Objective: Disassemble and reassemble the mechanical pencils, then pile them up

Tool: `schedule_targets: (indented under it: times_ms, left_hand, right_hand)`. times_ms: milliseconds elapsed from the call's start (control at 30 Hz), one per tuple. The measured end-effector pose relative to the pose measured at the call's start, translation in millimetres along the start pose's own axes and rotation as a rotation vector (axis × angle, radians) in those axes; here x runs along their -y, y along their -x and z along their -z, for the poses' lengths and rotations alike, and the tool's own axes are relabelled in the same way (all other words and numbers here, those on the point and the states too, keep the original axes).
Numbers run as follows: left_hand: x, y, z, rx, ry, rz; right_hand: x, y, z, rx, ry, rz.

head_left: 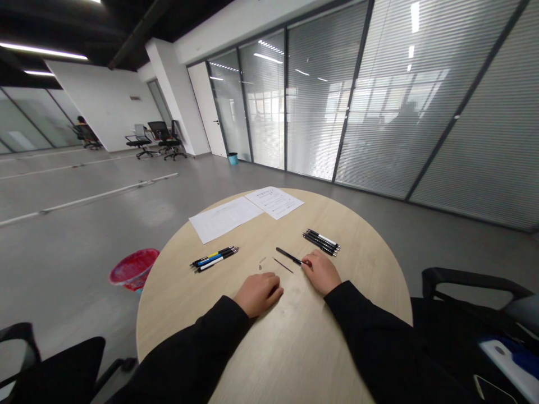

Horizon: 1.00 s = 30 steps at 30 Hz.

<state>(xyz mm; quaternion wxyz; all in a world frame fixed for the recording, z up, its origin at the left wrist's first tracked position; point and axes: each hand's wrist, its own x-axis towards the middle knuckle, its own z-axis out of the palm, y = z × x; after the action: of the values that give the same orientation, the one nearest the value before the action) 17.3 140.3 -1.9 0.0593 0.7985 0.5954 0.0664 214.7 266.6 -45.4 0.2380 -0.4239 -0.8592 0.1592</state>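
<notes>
A round wooden table [345,303] supports two pen bundles [214,258] [320,242]. The right hand [322,272] rests with curled fingers touching a black pen barrel [289,256]; grip cannot be determined. The closed left hand [257,294] lies near a thin pen refill [282,265], holding nothing visible.

An open-plan office; glass partitions with blinds [320,95], swivel chairs [160,137], a round table [357,280].

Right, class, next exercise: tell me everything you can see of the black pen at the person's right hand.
The slim black pen lies flat on the pale wood-look round table, slanting from upper left down to the right hand, whose fingertips touch its near end. Its barrel looks like smooth plastic; finer details are too small to tell. A thin dark rod lies beside it, apart.
</notes>
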Motion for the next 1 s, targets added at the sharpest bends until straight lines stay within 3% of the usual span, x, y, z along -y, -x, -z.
schedule_targets:
  times_ms: [333,667,1000]
  left_hand:
    - [6.4,-2.2,-6.0,-0.081,-0.011,-0.040]
    - [9.6,-10.1,1.4,-0.231,-0.099,-0.060]
    - [20.2,-23.6,-1.7,-0.260,-0.294,0.023]
  right_hand:
    - [-0.8,0.0,-2.7,-0.045,0.023,-0.006]
    - [-5.1,-1.5,-2.0,-0.160,-0.015,-0.007]
    - [-5.8,-3.8,-3.7,-0.214,-0.069,-0.031]
